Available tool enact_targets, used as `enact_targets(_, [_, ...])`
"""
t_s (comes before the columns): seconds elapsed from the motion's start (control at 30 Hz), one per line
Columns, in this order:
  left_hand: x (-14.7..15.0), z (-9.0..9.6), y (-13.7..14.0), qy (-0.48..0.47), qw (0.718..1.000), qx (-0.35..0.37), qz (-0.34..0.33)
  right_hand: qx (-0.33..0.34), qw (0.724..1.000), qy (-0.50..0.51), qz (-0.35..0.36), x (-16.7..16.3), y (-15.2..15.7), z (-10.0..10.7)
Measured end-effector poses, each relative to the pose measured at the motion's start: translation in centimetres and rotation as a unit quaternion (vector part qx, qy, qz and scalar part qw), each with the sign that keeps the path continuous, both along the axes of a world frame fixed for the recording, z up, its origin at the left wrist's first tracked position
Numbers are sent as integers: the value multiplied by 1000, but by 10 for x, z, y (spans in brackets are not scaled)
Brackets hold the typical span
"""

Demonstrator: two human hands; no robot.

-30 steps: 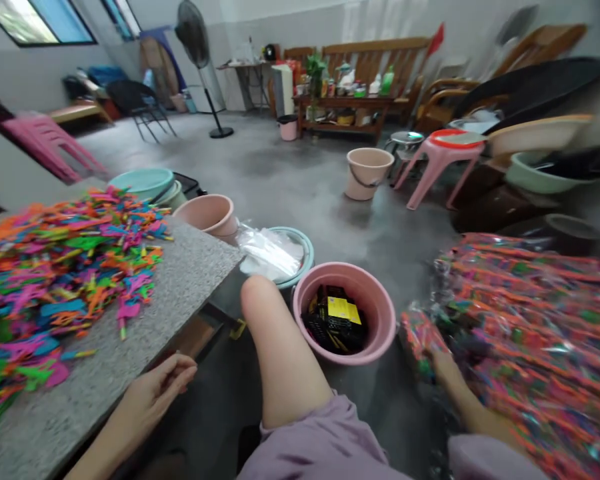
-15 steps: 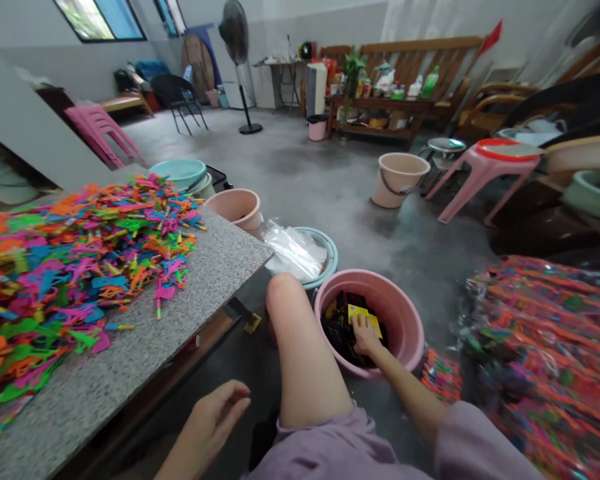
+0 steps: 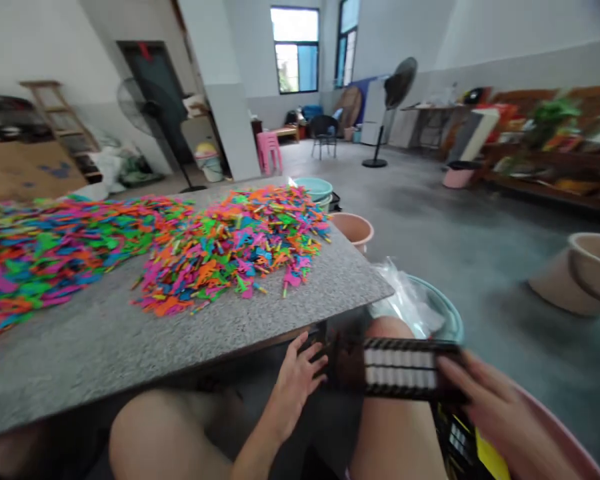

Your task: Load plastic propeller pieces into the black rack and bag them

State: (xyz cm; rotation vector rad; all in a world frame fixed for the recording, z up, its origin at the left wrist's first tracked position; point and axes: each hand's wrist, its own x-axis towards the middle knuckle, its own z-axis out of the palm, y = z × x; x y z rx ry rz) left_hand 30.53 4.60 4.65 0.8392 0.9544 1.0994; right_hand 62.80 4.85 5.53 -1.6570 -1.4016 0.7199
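Note:
My right hand (image 3: 505,407) grips the right end of a long dark box (image 3: 350,363) with rows of white, window-like patches on its face; motion blurs it. The box is held level above my thigh, beside the table edge. Close to its far left end is my left hand (image 3: 297,377), fingers spread and holding nothing I can see; whether it touches the box I cannot tell. Below my right hand, a pink tub (image 3: 560,427) is partly in view, with black and yellow packages (image 3: 460,433) inside.
Heaps of colourful plastic pieces (image 3: 245,240) lie on the speckled grey table (image 3: 340,293). Past its corner stand a peach bucket (image 3: 355,230) and a pale blue basin (image 3: 453,313) with clear plastic bags (image 3: 405,297). A beige bucket (image 3: 575,273) is on the floor at right.
My right hand has come up out of the pink tub with the dark box. My left hand has moved right and forward, its fingers spreading. The view has turned left.

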Motion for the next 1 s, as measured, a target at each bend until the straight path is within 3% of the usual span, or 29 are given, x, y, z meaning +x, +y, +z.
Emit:
enact_targets(0.07, [-19, 8, 5, -77, 995, -58, 20, -26, 988, 72, 134, -73, 42, 8])
enact_targets(0.17, [-75, 12, 12, 10, 990, -76, 122, -71, 959, 118, 249, -161, 100, 2])
enact_targets(0.23, [-117, 10, 21, 96, 970, -55, 216, -64, 965, 40, 252, -202, 135, -5])
enact_targets(0.33, [-164, 2, 38, 168, 939, -43, 297, -24, 960, -185, 209, -249, 178, -12])
enact_targets(0.43, [-180, -9, 50, 244, 897, -28, 368, -32, 936, -302, 180, -276, 206, -17])
enact_targets(0.5, [-176, -22, 47, 354, 845, 23, 401, -56, 935, -309, 166, -276, 216, -20])
enact_targets(0.57, [-166, -38, 35, 514, 766, 123, 366, -88, 945, -267, 167, -264, 218, -24])
enact_targets(0.67, [-149, -62, 16, 674, 657, 262, 212, -133, 968, -77, 197, -242, 206, -30])
enact_targets(0.77, [-136, -73, 11, 746, 587, 281, 139, -121, 955, 135, 235, -243, 183, -32])
enact_targets(0.87, [-130, -71, 19, 771, 570, 262, 109, -75, 945, 180, 264, -264, 165, -31])
enact_targets(1.0, [-127, -68, 19, 768, 574, 270, 84, -47, 944, 109, 308, -289, 159, -31])
